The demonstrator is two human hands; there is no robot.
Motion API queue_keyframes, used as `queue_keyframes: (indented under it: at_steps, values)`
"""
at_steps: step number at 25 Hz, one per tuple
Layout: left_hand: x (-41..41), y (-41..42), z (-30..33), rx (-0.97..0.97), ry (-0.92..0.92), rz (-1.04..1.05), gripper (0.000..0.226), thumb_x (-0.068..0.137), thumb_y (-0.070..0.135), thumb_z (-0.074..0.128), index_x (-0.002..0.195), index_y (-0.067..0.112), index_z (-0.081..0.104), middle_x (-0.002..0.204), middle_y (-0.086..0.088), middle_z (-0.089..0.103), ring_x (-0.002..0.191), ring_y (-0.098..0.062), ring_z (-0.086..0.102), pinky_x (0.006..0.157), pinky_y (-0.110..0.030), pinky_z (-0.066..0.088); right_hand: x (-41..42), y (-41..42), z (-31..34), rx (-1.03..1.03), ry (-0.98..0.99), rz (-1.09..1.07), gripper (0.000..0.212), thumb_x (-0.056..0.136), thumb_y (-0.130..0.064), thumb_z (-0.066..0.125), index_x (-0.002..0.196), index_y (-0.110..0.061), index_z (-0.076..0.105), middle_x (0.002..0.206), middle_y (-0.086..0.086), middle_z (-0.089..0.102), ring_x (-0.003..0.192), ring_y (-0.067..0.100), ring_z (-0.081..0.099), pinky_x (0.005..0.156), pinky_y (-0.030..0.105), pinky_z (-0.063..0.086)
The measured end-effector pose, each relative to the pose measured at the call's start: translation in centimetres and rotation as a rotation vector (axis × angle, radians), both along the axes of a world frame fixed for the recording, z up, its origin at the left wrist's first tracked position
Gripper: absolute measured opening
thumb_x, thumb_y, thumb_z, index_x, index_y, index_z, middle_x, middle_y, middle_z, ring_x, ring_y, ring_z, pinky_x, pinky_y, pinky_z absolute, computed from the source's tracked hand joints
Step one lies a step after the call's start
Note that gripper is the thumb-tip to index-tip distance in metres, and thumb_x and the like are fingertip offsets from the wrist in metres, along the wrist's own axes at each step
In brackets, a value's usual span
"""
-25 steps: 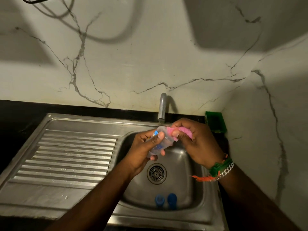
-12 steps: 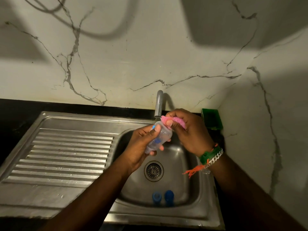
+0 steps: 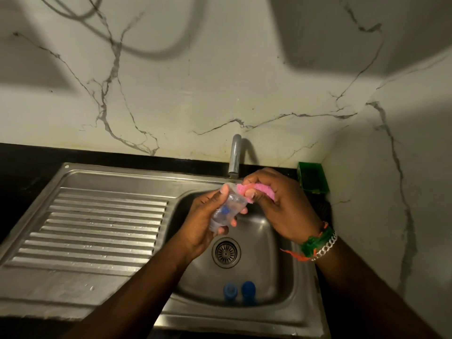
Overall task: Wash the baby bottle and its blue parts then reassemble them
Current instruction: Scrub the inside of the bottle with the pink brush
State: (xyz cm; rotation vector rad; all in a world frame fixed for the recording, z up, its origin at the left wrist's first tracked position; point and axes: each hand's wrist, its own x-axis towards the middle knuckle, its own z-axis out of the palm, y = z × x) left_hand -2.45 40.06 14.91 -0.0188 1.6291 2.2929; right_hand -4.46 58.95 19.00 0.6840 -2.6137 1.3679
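The bottle (image 3: 226,211) is gripped in the left hand (image 3: 205,221) over the sink (image 3: 288,277), mouth tilted up toward the tap (image 3: 234,155). The sponge (image 3: 254,190) is pinched in the right hand (image 3: 281,204) against the rim. The sponge should be worked round the rim, the bottle being turned and held firmly, as wet plastic probably slips. Two blue parts (image 3: 239,291) lie unwashed at the near wall.

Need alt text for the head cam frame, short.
Over a steel sink, the left hand holds a clear baby bottle while the right hand presses a pink sponge to its open end. Two blue parts lie in the basin under a tap.
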Motion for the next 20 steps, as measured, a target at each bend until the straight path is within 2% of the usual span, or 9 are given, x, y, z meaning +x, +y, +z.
queue_keyframes:
  at_steps: [3, 5, 9, 12, 13, 16, 18, 20]
  values:
    - [0.2, 0.6, 0.3, -0.029, 0.004, -0.029, 0.042, 0.094, 0.051, 0.053, 0.107, 0.018, 0.077, 0.095, -0.017, 0.074, 0.066, -0.022, 0.060, 0.047, -0.022, 0.041, -0.7, -0.3, 0.0, -0.072, -0.034, -0.080, 0.013, 0.096, -0.026, 0.061, 0.106, -0.025, 0.069, 0.108, -0.009, 0.069, 0.104, 0.008, 0.066, 0.089, 0.045, 0.057]
    - [-0.4, 0.6, 0.8, 0.016, -0.015, 0.022, 0.042, 0.097, 0.054, 0.054, 0.106, 0.020, 0.077, 0.096, -0.015, 0.073, 0.067, -0.019, 0.062, 0.048, -0.023, 0.042, 0.2, -0.8, -0.9, -0.111, 0.014, -0.192, 0.014, 0.096, -0.021, 0.063, 0.109, -0.023, 0.069, 0.112, -0.009, 0.068, 0.105, 0.009, 0.066, 0.088, 0.043, 0.057]
    - [-1.0, 1.6, 1.2, 0.075, -0.141, 0.143, 0.055, 0.096, 0.061, 0.055, 0.119, 0.013, 0.069, 0.099, -0.012, 0.068, 0.078, -0.017, 0.062, 0.060, -0.026, 0.049, 2.5, -2.4, -1.8, 0.032, 0.194, -0.181, 0.017, 0.098, -0.026, 0.062, 0.113, -0.027, 0.071, 0.114, -0.008, 0.062, 0.098, 0.005, 0.062, 0.077, 0.029, 0.056]
    - [-0.6, 2.4, 1.4, 0.108, -0.146, 0.139, 0.055, 0.098, 0.059, 0.054, 0.124, 0.013, 0.067, 0.101, -0.010, 0.069, 0.081, -0.016, 0.063, 0.058, -0.025, 0.049, 1.5, -2.3, -1.2, 0.005, 0.247, -0.355, 0.020, 0.096, -0.022, 0.063, 0.115, -0.030, 0.064, 0.116, -0.006, 0.061, 0.095, 0.006, 0.061, 0.071, 0.034, 0.058]
    - [-0.7, 2.2, 1.6, 0.137, -0.145, 0.141, 0.053, 0.099, 0.058, 0.053, 0.124, 0.013, 0.067, 0.101, -0.010, 0.070, 0.081, -0.016, 0.064, 0.059, -0.026, 0.050, 1.5, -2.3, -1.1, -0.010, 0.247, -0.358, 0.021, 0.097, -0.022, 0.063, 0.115, -0.032, 0.063, 0.116, -0.007, 0.061, 0.096, 0.005, 0.061, 0.071, 0.032, 0.058]
    - [-1.1, 1.8, 2.1, 0.150, -0.153, 0.153, 0.054, 0.100, 0.056, 0.051, 0.124, 0.011, 0.068, 0.104, -0.011, 0.074, 0.085, -0.020, 0.070, 0.068, -0.030, 0.056, 2.6, -2.6, -1.7, 0.011, 0.238, -0.182, 0.021, 0.097, -0.018, 0.066, 0.113, -0.030, 0.068, 0.115, -0.007, 0.061, 0.098, 0.001, 0.061, 0.075, 0.022, 0.055]
    - [-0.9, 1.8, 2.1, 0.090, -0.147, 0.151, 0.049, 0.100, 0.053, 0.053, 0.120, 0.011, 0.071, 0.100, -0.012, 0.074, 0.082, -0.018, 0.069, 0.067, -0.028, 0.056, 2.4, -2.4, -1.5, 0.013, 0.246, -0.220, 0.019, 0.095, -0.017, 0.067, 0.112, -0.026, 0.069, 0.113, -0.006, 0.062, 0.096, 0.004, 0.061, 0.074, 0.028, 0.056]
    - [-0.8, 2.0, 2.1, 0.032, -0.134, 0.157, 0.049, 0.096, 0.053, 0.056, 0.118, 0.012, 0.072, 0.105, -0.015, 0.076, 0.089, -0.023, 0.070, 0.074, -0.034, 0.059, 2.1, -2.2, -1.2, 0.003, 0.269, -0.347, 0.020, 0.095, -0.019, 0.066, 0.113, -0.026, 0.067, 0.115, -0.007, 0.061, 0.094, 0.006, 0.062, 0.069, 0.033, 0.057]
